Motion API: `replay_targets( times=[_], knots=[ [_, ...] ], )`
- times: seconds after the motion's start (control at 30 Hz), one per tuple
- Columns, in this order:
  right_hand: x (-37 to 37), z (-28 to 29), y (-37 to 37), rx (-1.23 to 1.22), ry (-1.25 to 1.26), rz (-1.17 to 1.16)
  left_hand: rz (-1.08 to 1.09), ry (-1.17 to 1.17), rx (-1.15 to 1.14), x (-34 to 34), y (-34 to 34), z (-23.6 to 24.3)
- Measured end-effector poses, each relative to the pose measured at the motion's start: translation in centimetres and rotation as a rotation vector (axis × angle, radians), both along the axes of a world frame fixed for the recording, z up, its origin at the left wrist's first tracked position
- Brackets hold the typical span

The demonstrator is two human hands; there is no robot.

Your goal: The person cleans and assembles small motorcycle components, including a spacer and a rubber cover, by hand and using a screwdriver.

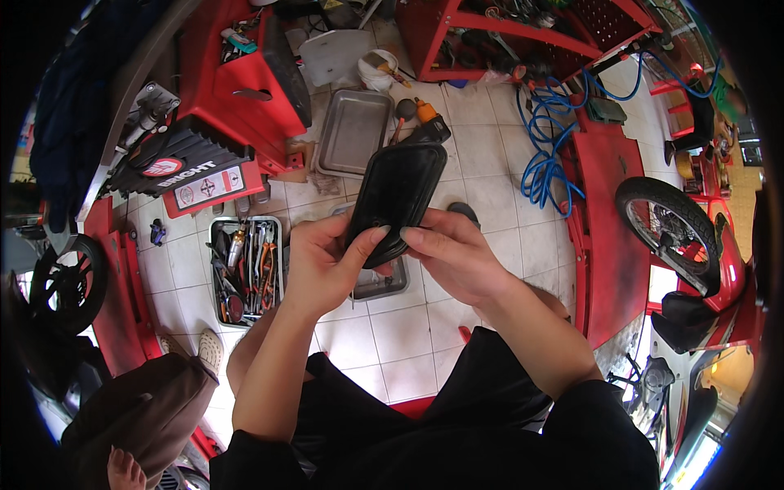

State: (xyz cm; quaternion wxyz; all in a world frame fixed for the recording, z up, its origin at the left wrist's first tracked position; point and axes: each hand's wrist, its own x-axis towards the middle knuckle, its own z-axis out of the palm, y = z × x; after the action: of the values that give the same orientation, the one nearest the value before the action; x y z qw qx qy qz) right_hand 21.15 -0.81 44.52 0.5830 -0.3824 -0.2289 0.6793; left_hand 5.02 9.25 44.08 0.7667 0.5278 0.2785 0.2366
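Note:
Both hands hold up a black, rounded-rectangular part (398, 192) with a raised rim, like a shallow cover; its exact kind is unclear. My left hand (322, 257) grips the lower left edge, thumb on the face. On the lower right edge my right hand (461, 257) is closed, its thumb pressed near the rim beside the other thumb. The part is tilted, its far end leaning right. Some fingertips are hidden behind it. Below, partly covered by my hands, a grey tray (384, 286) lies on the tiled floor.
A toolbox full of tools (249, 269) stands left. Further off are an empty metal tray (355, 131), a yellow-and-black power tool (429, 122) and a coiled blue hose (543, 155). Red lift platforms (612, 237) flank both sides. Another person's brown trouser leg (135, 416) is lower left.

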Motion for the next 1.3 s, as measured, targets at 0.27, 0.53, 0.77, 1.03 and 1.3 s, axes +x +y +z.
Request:
replay_targets(
  times=[0.27,0.53,0.77,1.03,1.3],
  knots=[
    [0.2,-0.2,-0.2,-0.002,0.008,0.008,-0.011,-0.021,-0.023,0.1,-0.1,-0.3],
    [-0.2,0.1,-0.3,0.032,-0.189,-0.064,-0.037,-0.010,-0.042,0.2,-0.2,-0.1],
    [-0.8,0.0,-0.4,-0.030,-0.380,-0.078,-0.052,0.007,-0.073,0.1,-0.1,0.0],
    [-0.8,-0.3,-0.4,-0.183,-0.181,-0.105,-0.055,0.099,-0.128,0.4,0.0,0.1],
    [-0.9,-0.2,-0.4,-0.161,0.133,-0.089,-0.036,0.055,-0.100,0.2,-0.1,-0.2]
  ],
)
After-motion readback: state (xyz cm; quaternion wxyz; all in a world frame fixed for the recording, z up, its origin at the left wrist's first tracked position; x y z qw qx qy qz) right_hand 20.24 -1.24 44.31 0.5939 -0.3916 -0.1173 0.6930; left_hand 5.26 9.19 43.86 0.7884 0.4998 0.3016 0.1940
